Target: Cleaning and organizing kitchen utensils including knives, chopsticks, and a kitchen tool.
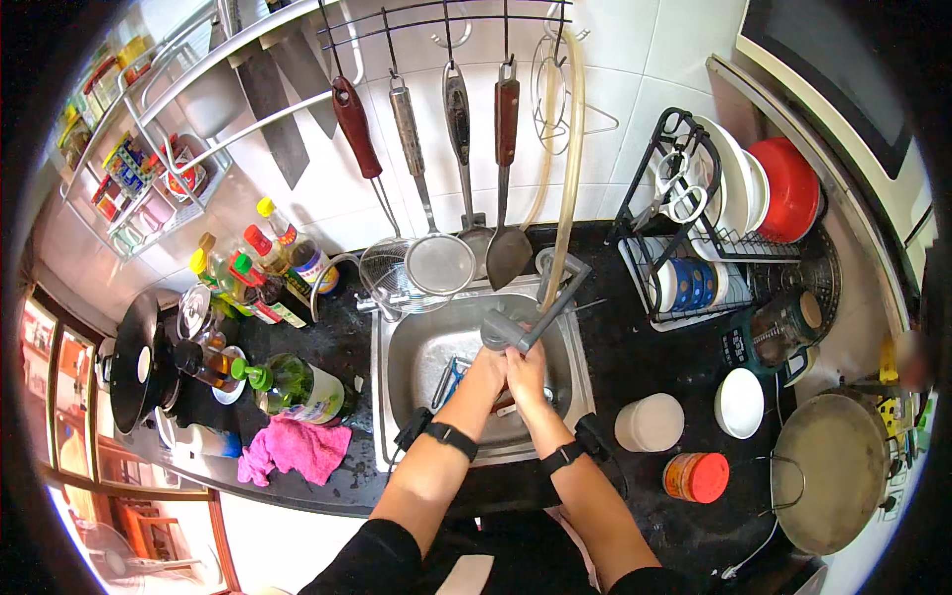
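My left hand (488,366) and my right hand (526,370) are close together over the stainless steel sink (416,335). They are just below the grey outlet of the faucet (503,332). My fingers are bunched and partly hidden by the outlet, so whether they hold anything cannot be told. A blue-and-metal utensil, perhaps a peeler (451,378), lies in the basin to the left of my hands. Beneath my wrists, a small item with a brownish part (506,410) shows only in part.
Strainers (440,264) and a spatula (509,256) hang behind the sink. At left are sauce bottles (275,260), a green pump bottle (301,387) and a pink cloth (297,451). At right stand a dish rack (662,201), white bowl (739,403), red-lidded jar (696,477) and large pan (829,476).
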The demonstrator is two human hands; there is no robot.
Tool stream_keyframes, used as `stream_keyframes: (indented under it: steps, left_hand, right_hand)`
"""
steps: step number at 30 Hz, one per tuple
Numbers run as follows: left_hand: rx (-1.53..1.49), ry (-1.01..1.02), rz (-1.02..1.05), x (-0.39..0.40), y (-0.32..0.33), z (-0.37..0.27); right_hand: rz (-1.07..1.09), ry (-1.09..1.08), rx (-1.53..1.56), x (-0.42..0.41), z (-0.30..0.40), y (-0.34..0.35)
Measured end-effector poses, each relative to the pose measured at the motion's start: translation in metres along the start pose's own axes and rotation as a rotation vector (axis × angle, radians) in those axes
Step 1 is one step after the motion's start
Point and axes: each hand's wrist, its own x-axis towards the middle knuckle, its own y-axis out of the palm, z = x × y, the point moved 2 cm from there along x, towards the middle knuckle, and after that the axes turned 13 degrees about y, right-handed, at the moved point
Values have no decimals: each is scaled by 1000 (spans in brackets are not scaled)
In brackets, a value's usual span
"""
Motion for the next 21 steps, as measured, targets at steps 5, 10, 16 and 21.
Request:
stream_keyframes:
  steps: [5, 10, 16, 21]
  left_hand:
    - [354, 120, -415, -58, 52, 30]
    - [694, 95, -432, -140, 81, -3]
    - [942, 146, -392, -148, 71, 9]
    - [1582, 486, -428, -156, 61, 23]
  right_hand:
    - [256, 485, 65, 13, -43, -8]
    - [536, 808, 125, -18, 21, -8]
    - [510, 818, 246, -48, -7, -17]
    - [610, 1063, 633, -57, 3, -26]
